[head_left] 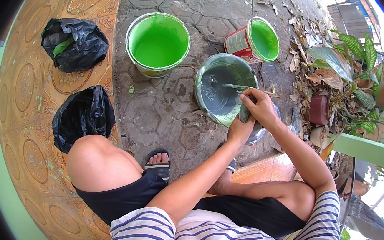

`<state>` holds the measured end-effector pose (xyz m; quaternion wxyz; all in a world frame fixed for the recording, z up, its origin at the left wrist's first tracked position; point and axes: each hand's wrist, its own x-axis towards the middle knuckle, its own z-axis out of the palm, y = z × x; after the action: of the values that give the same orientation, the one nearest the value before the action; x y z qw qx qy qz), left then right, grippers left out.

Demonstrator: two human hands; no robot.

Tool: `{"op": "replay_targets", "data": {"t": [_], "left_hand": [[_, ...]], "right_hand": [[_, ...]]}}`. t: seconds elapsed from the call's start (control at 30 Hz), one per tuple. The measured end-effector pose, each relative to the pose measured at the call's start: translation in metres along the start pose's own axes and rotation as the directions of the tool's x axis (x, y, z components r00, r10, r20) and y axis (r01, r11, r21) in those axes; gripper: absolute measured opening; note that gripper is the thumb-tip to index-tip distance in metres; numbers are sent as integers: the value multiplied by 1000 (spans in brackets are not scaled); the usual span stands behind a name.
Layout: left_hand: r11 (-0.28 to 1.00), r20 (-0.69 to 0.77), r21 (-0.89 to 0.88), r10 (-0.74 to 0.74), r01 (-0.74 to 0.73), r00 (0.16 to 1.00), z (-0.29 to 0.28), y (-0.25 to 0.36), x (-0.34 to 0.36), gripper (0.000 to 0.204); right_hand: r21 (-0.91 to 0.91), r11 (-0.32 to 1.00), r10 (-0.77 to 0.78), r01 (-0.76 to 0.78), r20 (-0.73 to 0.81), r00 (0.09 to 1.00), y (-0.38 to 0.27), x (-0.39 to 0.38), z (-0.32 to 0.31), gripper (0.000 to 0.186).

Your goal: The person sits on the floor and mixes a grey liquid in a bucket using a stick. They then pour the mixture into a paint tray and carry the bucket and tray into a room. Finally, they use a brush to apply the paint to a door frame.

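Observation:
A grey bucket [215, 72] of murky grey-green liquid stands in front of me, with a pale stick [230, 85] lying slanted across it. My right hand [259, 108] is closed at the bucket's right front rim, over the stick, its thumb and fingers curled round a dark grey shape. My left hand [240, 129] is closed just below it, touching the same shape. What they grip is mostly hidden. Part of a crumpled, see-through plastic thing [257, 136] shows beneath my hands.
Green paint fills a white bucket [158, 47] and a red-labelled pail [237, 44] with an orange-topped rod [251, 0]. Two black plastic bags [76, 48] sit on patterned tiles [31, 134] at left. Potted plants [352, 49], dry leaves and a green rail [368, 150] line the right.

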<state>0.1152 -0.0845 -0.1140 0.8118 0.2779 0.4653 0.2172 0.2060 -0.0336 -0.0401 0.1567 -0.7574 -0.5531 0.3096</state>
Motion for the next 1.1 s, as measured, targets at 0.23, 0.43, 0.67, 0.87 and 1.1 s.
{"op": "replay_targets", "data": {"t": [0.23,0.43,0.67,0.87,1.1], "left_hand": [[1000,5,-21,8,-8,1000,2,0,-1,63],[998,-17,40,43,-42,999,2,-2,1,65],[991,-29,67,121,-119,992,1,7,-2,59],[934,-112,276,266,-227,957,-7,25,-9,62],[846,4,316,452,-430,892,-24,119,-66,60]], "right_hand": [[9,1000,-12,12,-1,1000,3,-2,-3,27],[43,999,10,-9,-20,1000,-5,-5,-7,26],[99,995,-8,15,-75,997,-3,-4,-10,25],[293,950,-70,110,-144,987,-14,-1,-13,18],[385,884,-178,265,-247,952,-75,-15,-58,16]]}}
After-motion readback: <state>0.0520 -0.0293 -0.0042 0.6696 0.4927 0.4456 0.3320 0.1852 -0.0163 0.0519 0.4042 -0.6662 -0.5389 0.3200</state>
